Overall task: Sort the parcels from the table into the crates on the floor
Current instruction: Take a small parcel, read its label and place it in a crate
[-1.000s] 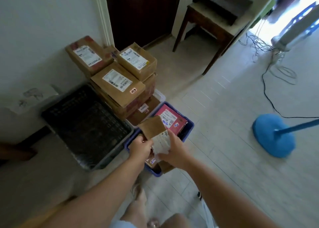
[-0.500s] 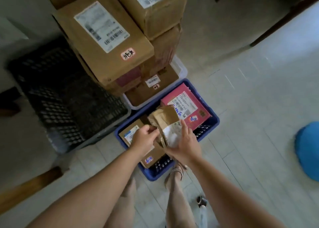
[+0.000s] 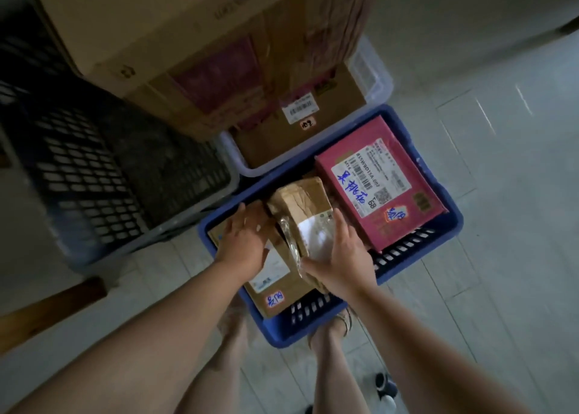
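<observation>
A small brown taped parcel (image 3: pixel 305 207) with a white label stands tilted inside the blue crate (image 3: pixel 438 244) on the floor. My right hand (image 3: pixel 343 254) wraps its right side and near end. My left hand (image 3: pixel 246 241) lies flat with spread fingers against its left side, over a flat brown parcel (image 3: pixel 275 285) in the crate. A pink parcel (image 3: pixel 379 181) with a white label lies in the crate's right half.
A black mesh crate (image 3: pixel 103 166) sits on the left. Behind the blue crate, a white crate (image 3: pixel 372 78) holds a tall stack of cardboard boxes (image 3: pixel 188 47). Tiled floor opens to the right. My feet stand just before the blue crate.
I have bent lower and closer to the blue crate. The small brown parcel has come down into the crate between the two parcels, and my left hand has flattened beside it.
</observation>
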